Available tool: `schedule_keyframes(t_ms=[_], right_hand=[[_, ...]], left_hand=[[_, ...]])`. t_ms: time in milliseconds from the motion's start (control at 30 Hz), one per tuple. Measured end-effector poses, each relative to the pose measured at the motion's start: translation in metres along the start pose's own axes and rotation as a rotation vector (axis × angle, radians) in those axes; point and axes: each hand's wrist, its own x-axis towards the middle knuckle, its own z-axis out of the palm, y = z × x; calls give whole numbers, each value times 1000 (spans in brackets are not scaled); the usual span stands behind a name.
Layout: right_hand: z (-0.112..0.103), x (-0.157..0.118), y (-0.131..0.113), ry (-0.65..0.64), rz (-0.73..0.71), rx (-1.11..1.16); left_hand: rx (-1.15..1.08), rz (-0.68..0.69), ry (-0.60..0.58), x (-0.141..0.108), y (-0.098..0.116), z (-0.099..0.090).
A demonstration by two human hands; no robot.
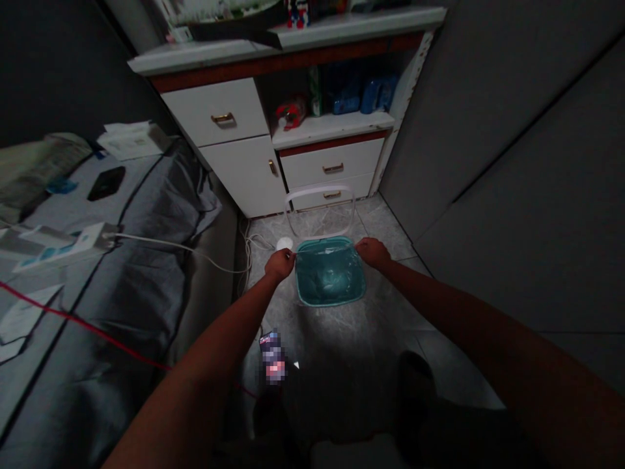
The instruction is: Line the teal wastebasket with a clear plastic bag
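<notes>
A teal bin (331,303) stands on the tiled floor, with a clear plastic bag (334,260) spread in and over its opening. At the bin's back left corner, my left hand (280,264) is closed on the bag's edge. My right hand (374,252) is closed on the bag at the back right corner. The bag's edge is stretched between both hands. Behind the bin, a white frame-like rim (319,190) stands upright, leaning toward the drawers.
A white cabinet (234,172) with drawers stands ahead. Left is a bed (146,260) with a power strip (73,247), its cable (185,247) hanging to the floor. A lit phone (272,355) lies near the feet. A grey wardrobe (488,163) borders the right.
</notes>
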Motion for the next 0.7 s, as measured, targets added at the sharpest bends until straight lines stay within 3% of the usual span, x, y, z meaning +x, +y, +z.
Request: schedule_keyframes(t_ms=[100,300,467,700], right_hand=[[4,18,3,1,24,22],[11,48,5,7,82,42],[18,61,3,7,191,164],[36,71,13,-3,193,227]], left_hand=[[-164,-41,-9,17,-6,5],[-265,-83,-33,45,-11,15],[-322,-104,-42,55,-14,19],[-381,-122,-53,62,-16,21]])
